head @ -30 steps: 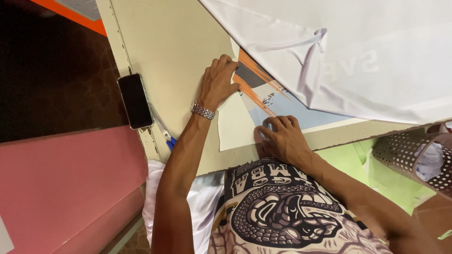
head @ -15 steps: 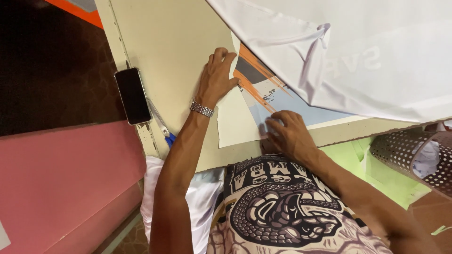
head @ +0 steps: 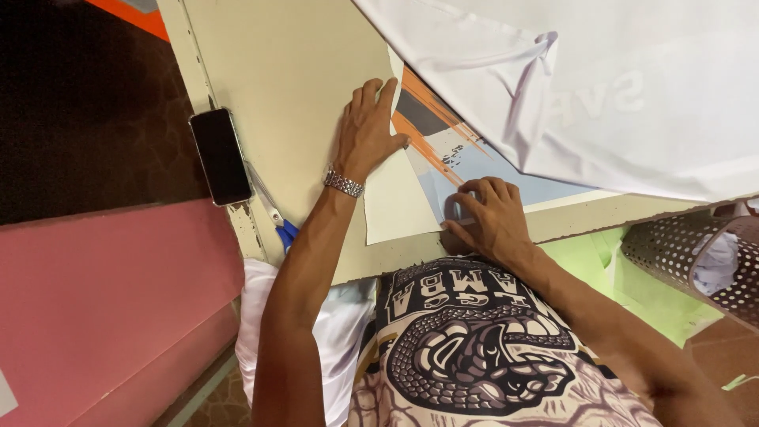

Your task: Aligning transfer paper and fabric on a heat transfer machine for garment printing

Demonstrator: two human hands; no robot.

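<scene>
Beige tabletop (head: 285,71) carries a printed sheet (head: 443,150) with orange, grey and pale blue areas, partly under a white garment (head: 632,87). In the head view, the left hand (head: 368,130) lies flat and open on the sheet's plain white part (head: 395,209), fingers spread, holding nothing. The right hand (head: 482,217) presses on the sheet's lower edge with fingers curled; I cannot tell if it grips something. A black phone (head: 220,156) and blue-handled scissors (head: 278,223) lie near the tabletop's edge.
</scene>
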